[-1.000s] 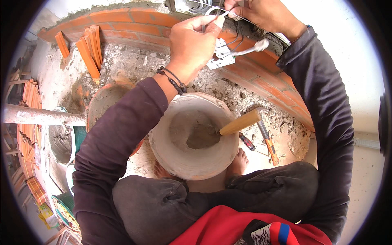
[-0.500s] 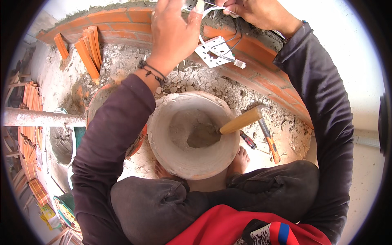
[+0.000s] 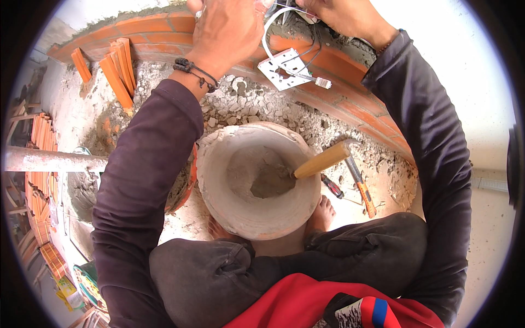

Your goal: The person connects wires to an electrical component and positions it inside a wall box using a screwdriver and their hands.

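Both my hands are over the brick wall at the top edge of the view. My left hand [image 3: 229, 30] has its fingers curled, the tips partly cut off by the edge. A thin pale string runs from near its thumb to my right hand [image 3: 347, 21], whose fingers are pinched together on it. Below them a white cable [image 3: 266, 41] loops down to a white plastic plate [image 3: 281, 69] with holes, leaning on the bricks. A plug [image 3: 322, 83] ends the cable, and dark wires [image 3: 317, 46] hang beside it.
Between my feet stands a mortar-caked bucket [image 3: 219, 202] with a wooden-handled tool [image 3: 322, 160] in it. A hammer [image 3: 360, 186] and a screwdriver [image 3: 332, 186] lie to its right. Cut bricks [image 3: 117, 74] stand at left; rubble [image 3: 257, 104] lines the curved brick wall [image 3: 339, 101].
My left hand has shifted left and up, its fingers now curled instead of spread. My right hand has moved slightly left. The plate and cable have shifted slightly in view.
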Demonstrator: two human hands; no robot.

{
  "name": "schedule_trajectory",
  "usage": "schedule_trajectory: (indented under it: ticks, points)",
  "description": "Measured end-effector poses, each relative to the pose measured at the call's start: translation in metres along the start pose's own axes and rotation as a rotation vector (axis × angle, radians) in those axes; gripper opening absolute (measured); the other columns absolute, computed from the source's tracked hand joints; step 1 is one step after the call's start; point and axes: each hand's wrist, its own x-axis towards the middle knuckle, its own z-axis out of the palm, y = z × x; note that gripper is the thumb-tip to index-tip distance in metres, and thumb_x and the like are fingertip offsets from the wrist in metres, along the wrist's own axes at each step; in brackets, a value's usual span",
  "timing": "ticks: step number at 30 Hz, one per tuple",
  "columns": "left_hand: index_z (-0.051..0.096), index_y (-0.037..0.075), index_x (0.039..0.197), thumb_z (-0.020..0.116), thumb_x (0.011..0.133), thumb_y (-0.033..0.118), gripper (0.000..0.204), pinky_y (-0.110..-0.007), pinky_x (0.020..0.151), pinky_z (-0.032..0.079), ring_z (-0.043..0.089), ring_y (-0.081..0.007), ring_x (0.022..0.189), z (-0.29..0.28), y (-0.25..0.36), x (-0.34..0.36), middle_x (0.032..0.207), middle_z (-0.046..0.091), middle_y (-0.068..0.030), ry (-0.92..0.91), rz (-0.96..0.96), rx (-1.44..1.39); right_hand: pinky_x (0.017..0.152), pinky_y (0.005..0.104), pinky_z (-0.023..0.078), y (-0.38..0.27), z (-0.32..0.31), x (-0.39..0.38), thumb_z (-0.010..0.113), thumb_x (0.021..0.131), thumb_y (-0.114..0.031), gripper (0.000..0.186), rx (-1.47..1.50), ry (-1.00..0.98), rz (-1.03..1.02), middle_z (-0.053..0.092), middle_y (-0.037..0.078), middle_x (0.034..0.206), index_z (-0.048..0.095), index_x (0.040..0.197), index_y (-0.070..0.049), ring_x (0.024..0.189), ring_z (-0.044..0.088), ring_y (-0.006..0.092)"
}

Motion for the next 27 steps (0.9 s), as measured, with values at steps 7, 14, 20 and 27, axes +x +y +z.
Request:
schedule_trajectory:
  ticks: [7, 14, 20, 27]
  points:
    - [0.061, 0.007, 0.104, 0.06, 0.097, 0.021, 0.015, -0.05, 0.09, 0.036, 0.056, -0.0359, 0.096, 0.007, -0.003, -0.01, 0.094, 0.065, -0.0137, 0.056, -0.076, -0.023, 0.06, 0.0329, 0.047, 0.007, 0.008, -0.02, 0.057, 0.089, 0.004, 0.008, 0.093, 0.246, 0.154, 0.058, 0.004, 0.07, 0.06, 0.096, 0.0, 0.066, 0.055, 0.0104]
    - [0.065, 0.008, 0.108, 0.069, 0.09, 0.02, 0.022, -0.05, 0.091, 0.036, 0.058, -0.0354, 0.099, 0.014, 0.002, -0.013, 0.099, 0.067, -0.0121, 0.121, -0.029, 0.065, 0.057, 0.0295, 0.043, 0.013, 0.014, -0.018, 0.06, 0.096, -0.003, 0.005, 0.213, 0.2, -0.016, 0.056, 0.0, 0.072, 0.064, 0.093, -0.001, 0.064, 0.048, 0.0083]
    - [0.066, 0.009, 0.114, 0.071, 0.089, 0.02, 0.027, -0.05, 0.092, 0.036, 0.059, -0.034, 0.1, 0.021, -0.009, -0.02, 0.098, 0.067, -0.0099, 0.149, -0.062, 0.067, 0.057, 0.0266, 0.046, -0.008, 0.008, -0.013, 0.061, 0.104, -0.011, 0.016, 0.089, 0.269, 0.195, 0.063, 0.0, 0.073, 0.07, 0.098, 0.001, 0.064, 0.056, 0.0079]
    - [0.065, 0.008, 0.118, 0.067, 0.092, 0.02, 0.028, -0.052, 0.098, 0.033, 0.055, -0.0338, 0.11, 0.011, 0.0, -0.014, 0.114, 0.063, -0.013, 0.129, -0.097, 0.118, 0.06, 0.0233, 0.048, 0.008, 0.0, -0.033, 0.058, 0.103, -0.007, 0.014, 0.205, 0.335, 0.218, 0.065, 0.0, 0.078, 0.07, 0.104, 0.001, 0.066, 0.057, 0.006]
